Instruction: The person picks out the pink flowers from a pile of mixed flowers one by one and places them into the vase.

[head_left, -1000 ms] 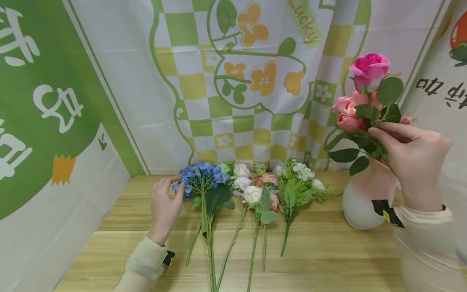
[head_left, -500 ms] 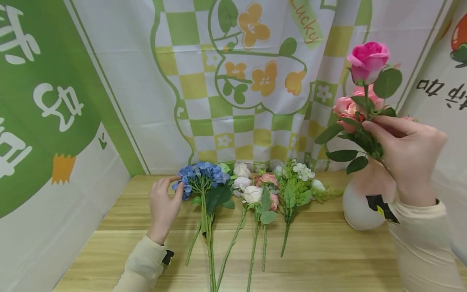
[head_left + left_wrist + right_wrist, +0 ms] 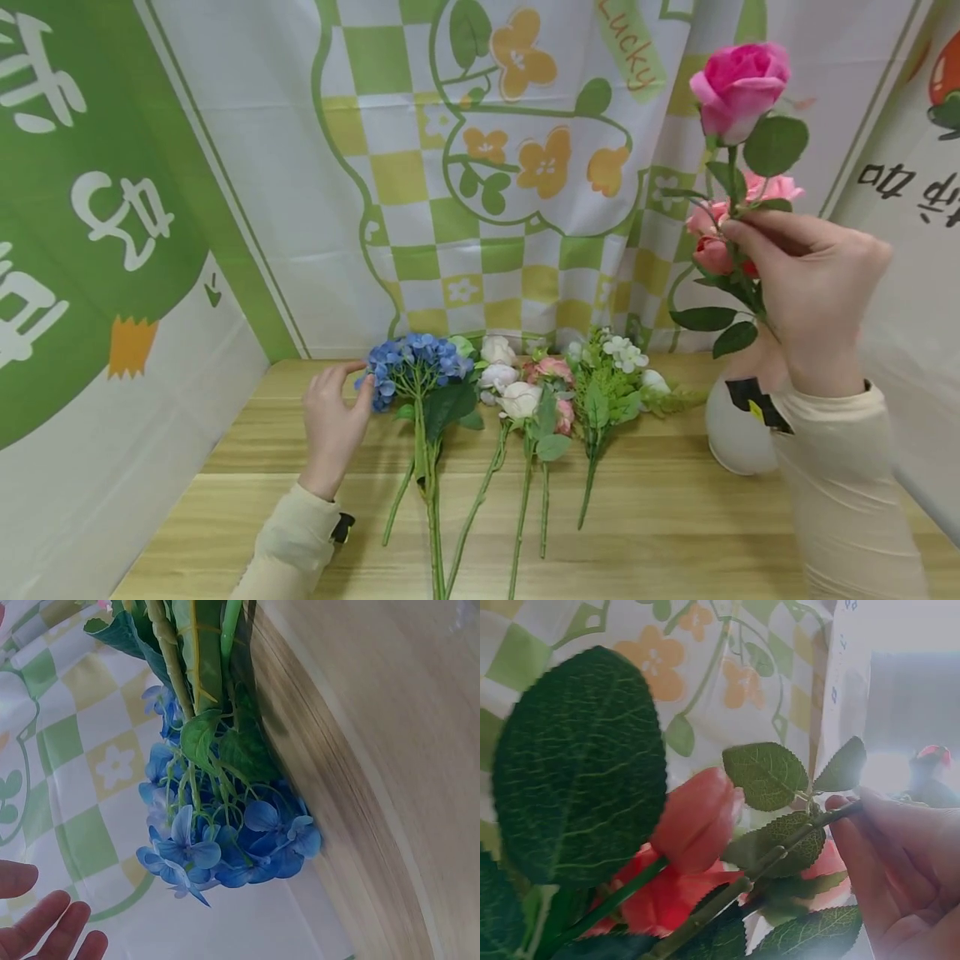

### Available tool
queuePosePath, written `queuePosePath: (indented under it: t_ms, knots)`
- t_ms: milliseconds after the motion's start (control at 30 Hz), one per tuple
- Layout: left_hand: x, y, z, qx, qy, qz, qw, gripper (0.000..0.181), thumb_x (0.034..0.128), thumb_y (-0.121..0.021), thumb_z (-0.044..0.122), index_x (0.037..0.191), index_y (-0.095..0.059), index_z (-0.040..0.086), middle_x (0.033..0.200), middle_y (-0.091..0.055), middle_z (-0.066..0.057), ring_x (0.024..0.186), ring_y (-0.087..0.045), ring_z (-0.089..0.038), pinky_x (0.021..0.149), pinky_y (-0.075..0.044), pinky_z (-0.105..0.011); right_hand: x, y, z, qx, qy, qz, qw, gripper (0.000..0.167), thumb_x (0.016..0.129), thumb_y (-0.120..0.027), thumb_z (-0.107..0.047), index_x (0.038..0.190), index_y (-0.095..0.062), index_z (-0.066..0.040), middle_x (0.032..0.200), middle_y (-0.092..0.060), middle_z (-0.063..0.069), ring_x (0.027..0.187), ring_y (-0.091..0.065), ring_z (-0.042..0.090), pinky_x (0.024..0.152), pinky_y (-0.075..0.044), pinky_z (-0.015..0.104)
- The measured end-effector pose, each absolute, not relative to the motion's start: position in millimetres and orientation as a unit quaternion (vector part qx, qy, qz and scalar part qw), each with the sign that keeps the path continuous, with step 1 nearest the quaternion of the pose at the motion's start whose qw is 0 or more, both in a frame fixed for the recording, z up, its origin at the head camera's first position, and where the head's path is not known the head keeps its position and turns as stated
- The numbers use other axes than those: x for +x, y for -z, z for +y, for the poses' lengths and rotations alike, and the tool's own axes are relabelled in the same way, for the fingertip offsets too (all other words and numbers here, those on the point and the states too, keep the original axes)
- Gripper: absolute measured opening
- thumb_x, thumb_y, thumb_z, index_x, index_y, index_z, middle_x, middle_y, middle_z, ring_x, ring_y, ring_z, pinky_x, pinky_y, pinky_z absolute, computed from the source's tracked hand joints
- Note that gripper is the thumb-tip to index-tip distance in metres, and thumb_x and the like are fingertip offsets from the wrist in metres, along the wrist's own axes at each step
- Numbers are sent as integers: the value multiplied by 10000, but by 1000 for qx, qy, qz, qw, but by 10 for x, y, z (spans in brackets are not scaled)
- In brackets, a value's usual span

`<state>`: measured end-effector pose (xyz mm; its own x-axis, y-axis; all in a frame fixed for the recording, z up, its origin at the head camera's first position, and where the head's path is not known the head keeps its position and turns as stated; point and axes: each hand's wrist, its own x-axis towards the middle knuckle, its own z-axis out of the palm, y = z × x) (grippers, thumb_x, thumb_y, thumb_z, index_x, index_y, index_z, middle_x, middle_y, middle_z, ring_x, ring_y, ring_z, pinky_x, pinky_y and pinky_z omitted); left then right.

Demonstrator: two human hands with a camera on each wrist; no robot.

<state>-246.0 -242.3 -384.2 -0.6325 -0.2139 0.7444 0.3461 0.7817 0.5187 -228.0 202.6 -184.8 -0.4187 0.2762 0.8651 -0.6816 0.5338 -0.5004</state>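
Note:
My right hand point(image 3: 821, 292) pinches the stem of a bright pink rose point(image 3: 741, 92) between thumb and fingertips, holding it upright above the vase at the right. The right wrist view shows its green stem point(image 3: 724, 900) running to the fingertips. Coral-pink flowers point(image 3: 712, 254) stand in the white and peach vase point(image 3: 735, 429), partly hidden behind the rose's leaves and my hand. Whether the stem's lower end is inside the vase is hidden. My left hand point(image 3: 333, 429) is beside a blue hydrangea point(image 3: 420, 367) lying on the table; the left wrist view shows its fingers point(image 3: 46, 922) apart from the petals.
White roses point(image 3: 519, 400), salmon-pink flowers point(image 3: 551, 368) and a leafy green spray point(image 3: 596, 404) with white blossoms lie along the back of the wooden table point(image 3: 660, 533). Their stems point toward the front. A printed checkered cloth point(image 3: 510, 275) hangs right behind them.
My right hand has moved up and to the left, raising the pink rose higher above the coral flowers. The left hand has barely moved.

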Motion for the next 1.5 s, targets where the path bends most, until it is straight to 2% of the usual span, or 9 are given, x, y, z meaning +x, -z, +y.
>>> queuePosePath:
  t_ms: [233, 433, 600, 767, 1067, 1200, 1367, 1500]
  knots:
    - [-2466, 3841, -2418, -40, 321, -846, 424, 238, 809, -715, 76, 1020, -673, -25, 1008, -679, -191, 939, -573, -370, 872, -400, -482, -2362, 1780, 2046, 155, -510, -645, 548, 122, 715, -797, -7, 827, -761, 24, 809, -743, 94, 630, -666, -11, 638, -521, 108]
    - [-2469, 3844, -2405, -39, 316, -849, 422, 227, 809, -718, 72, 1013, -674, -18, 1002, -682, -181, 924, -576, -370, 843, -410, -473, -2423, 1818, 2130, 135, -506, -650, 551, 157, 719, -803, -47, 856, -760, 17, 824, -747, 50, 616, -645, -33, 641, -509, 90]
    - [-2473, 3851, -2405, -40, 316, -848, 423, 221, 808, -720, 66, 1007, -674, -18, 1001, -683, -179, 924, -577, -369, 843, -407, -479, -2439, 1845, 2177, 114, -486, -648, 575, 166, 733, -797, -73, 887, -764, -21, 879, -740, 106, 687, -664, -52, 681, -515, 92]
    - [-2488, 3867, -2405, -44, 314, -850, 421, 217, 817, -710, 90, 1006, -670, -7, 1005, -684, -175, 936, -579, -359, 861, -404, -472, -2423, 1871, 2201, 110, -512, -619, 585, 164, 729, -793, -47, 878, -756, 9, 872, -734, 145, 673, -675, -25, 669, -523, 105]
    - [-2490, 3888, -2395, -45, 309, -850, 424, 216, 797, -726, 61, 996, -674, -4, 1002, -691, -183, 916, -581, -359, 851, -403, -470, -2440, 1903, 2241, 75, -505, -605, 611, 156, 765, -781, -126, 868, -761, -10, 850, -743, 95, 653, -662, -21, 648, -514, 93]
    - [-2488, 3897, -2398, -41, 315, -852, 415, 220, 809, -717, 69, 1011, -671, -4, 1021, -687, -184, 942, -577, -358, 874, -395, -478, -2512, 1971, 2330, 56, -512, -617, 595, 193, 747, -795, -167, 873, -766, -24, 820, -746, 38, 645, -667, -3, 641, -519, 104]
    - [-2496, 3899, -2409, -41, 318, -852, 415, 220, 812, -716, 67, 1014, -673, -8, 1023, -687, -186, 952, -575, -359, 873, -399, -482, -2491, 2024, 2389, 22, -514, -639, 572, 211, 745, -797, -183, 868, -767, -14, 729, -712, -96, 542, -610, -10, 577, -486, 87]
    - [-2501, 3901, -2407, -43, 318, -851, 416, 217, 816, -711, 71, 1012, -674, -14, 1017, -685, -192, 950, -575, -362, 869, -400, -489, -2440, 2049, 2402, 1, -502, -659, 560, 214, 748, -796, -178, 889, -766, -20, 795, -737, -37, 604, -637, -41, 624, -496, 75]
